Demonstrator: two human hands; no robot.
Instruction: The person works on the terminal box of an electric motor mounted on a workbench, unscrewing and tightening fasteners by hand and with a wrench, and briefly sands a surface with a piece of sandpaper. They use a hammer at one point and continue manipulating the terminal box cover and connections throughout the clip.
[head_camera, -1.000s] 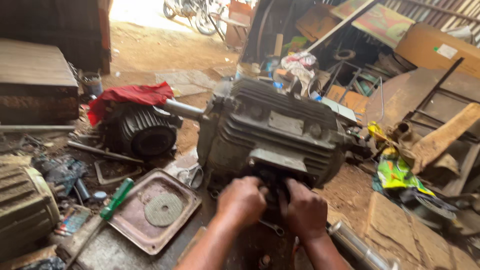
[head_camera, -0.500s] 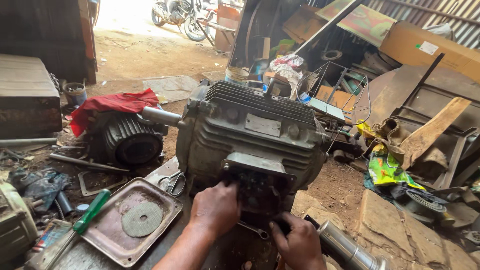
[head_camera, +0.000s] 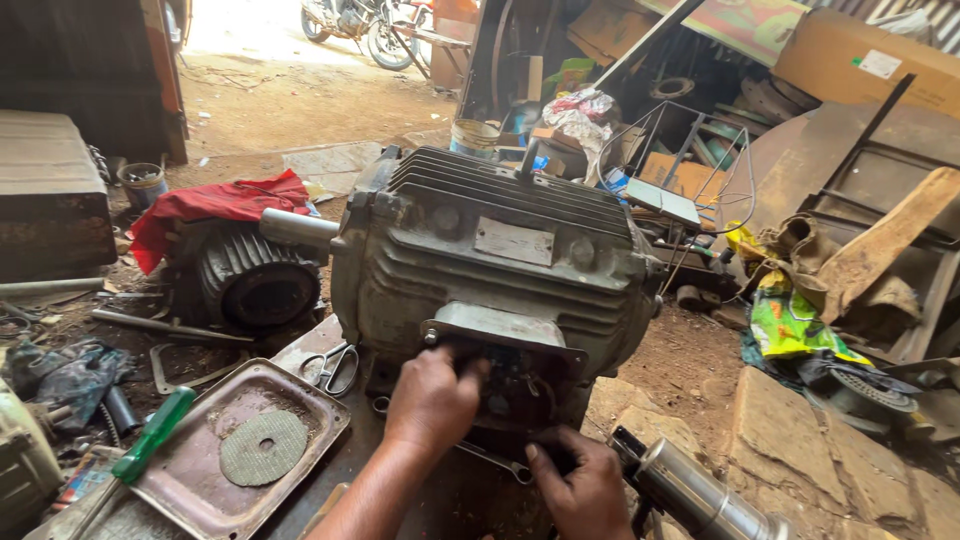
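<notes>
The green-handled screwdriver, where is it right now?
In the head view the green-handled screwdriver lies at lower left, propped across the left rim of the metal tray that holds a grey grinding disc, left of the left hand.

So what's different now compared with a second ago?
The right hand dropped from the motor's terminal box to below it, near the spanner. The left hand stays at the box. Motor, metal tray and green screwdriver lie unchanged.
</notes>
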